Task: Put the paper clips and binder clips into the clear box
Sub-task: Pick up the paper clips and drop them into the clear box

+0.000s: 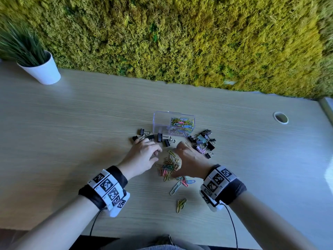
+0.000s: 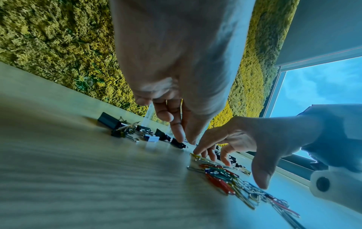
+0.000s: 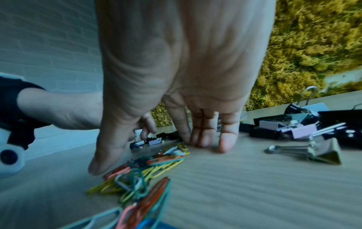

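The clear box [image 1: 162, 121] stands mid-table with coloured paper clips [image 1: 182, 123] in its right part. Loose paper clips [image 1: 170, 165] lie heaped between my hands, with a few more [image 1: 181, 204] nearer me. Black binder clips [image 1: 159, 137] lie left of the box, and black and pink ones [image 1: 202, 142] lie to its right. My left hand [image 1: 147, 148] reaches to the left binder clips, its fingertips [image 2: 180, 137] down on the table and holding nothing. My right hand [image 1: 182, 159] is spread over the heap, its fingertips [image 3: 203, 143] pressing the table and its thumb [image 3: 98, 165] beside the clips [image 3: 141, 168].
A white pot [image 1: 43, 71] with a grassy plant stands at the back left. A moss wall [image 1: 180, 42] runs along the table's far edge. A round cable hole [image 1: 280, 117] sits at the right. The table's front edge is close below my forearms.
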Demonstrator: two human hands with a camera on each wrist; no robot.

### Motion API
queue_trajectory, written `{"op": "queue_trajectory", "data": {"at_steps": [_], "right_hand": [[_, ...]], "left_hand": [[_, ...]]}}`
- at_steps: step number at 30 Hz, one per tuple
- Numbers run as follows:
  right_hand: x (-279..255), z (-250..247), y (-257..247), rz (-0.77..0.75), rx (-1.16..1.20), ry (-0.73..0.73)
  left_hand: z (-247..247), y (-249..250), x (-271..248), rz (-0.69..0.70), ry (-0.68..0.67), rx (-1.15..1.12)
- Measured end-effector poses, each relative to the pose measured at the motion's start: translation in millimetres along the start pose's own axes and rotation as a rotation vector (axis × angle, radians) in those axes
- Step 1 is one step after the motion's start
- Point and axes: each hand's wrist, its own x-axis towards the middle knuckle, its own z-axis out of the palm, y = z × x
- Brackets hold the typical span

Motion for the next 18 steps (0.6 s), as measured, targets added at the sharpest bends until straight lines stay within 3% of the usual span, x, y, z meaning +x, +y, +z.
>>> {"op": "queue_trajectory", "data": {"at_steps": [9,18], "right_hand": [[-6.8,11.3,-8.0,-0.166,0.021,0.044],[-9.4,0.4,-15.9,-0.099,0.149,0.128]], "left_hand": [[2.0,-0.4,-0.6,-0.014,-0.042,0.027],[6.2,4.8,1.0,-0.002,-0.12,0.114]]}}
